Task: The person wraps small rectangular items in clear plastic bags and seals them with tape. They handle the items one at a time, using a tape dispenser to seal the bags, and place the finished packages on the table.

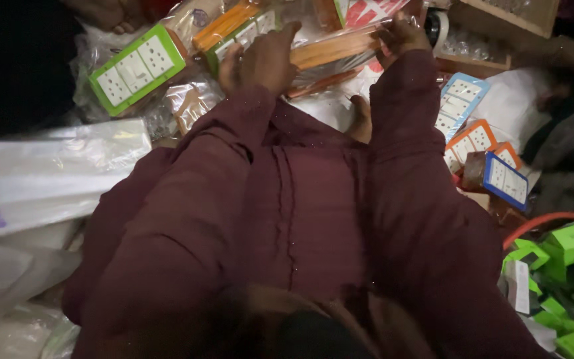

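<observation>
in the head view, near the top middle of the frame, the left hand (pixel 260 56) lies curled over one end of a long orange board in clear plastic wrap (pixel 330 50), and the right hand (pixel 400 33) pinches the other end, so both hands grasp the same wrapped piece, held level above the heap. to my eye the wrapping is in hand but not finished, since the plastic looks loose and crinkled round the board. at upper left a green-edged socket board (pixel 137 66) already lies in its clear bag. at the right edge, bare blue and orange socket boards (pixel 479 143) lie stacked, seemingly not yet bagged. small green boxes (pixel 566 266) fill the lower right corner.
</observation>
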